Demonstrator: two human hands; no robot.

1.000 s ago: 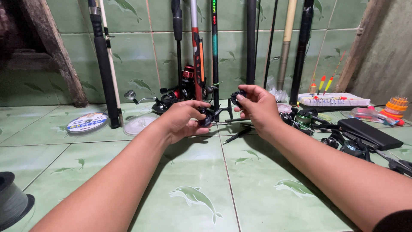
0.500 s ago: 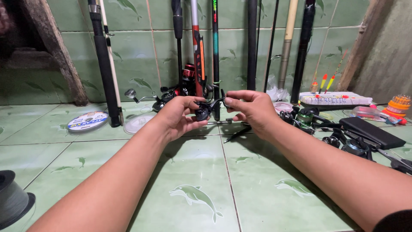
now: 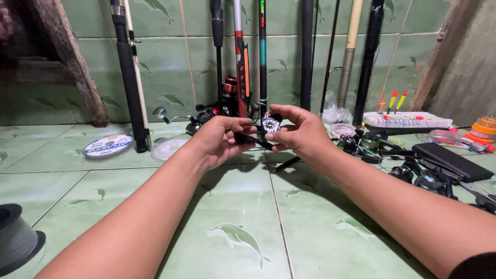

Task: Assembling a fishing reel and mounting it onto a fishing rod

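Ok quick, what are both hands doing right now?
Left hand: closed on the small black fishing reel, gripping its left side.
Right hand: closed on the same reel, fingers pinching its right side.

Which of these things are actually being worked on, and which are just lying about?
In hand:
left hand, right hand, small black fishing reel held between them.

Lying about:
rods against the wall, line spool, float box, other reels, dark spool.
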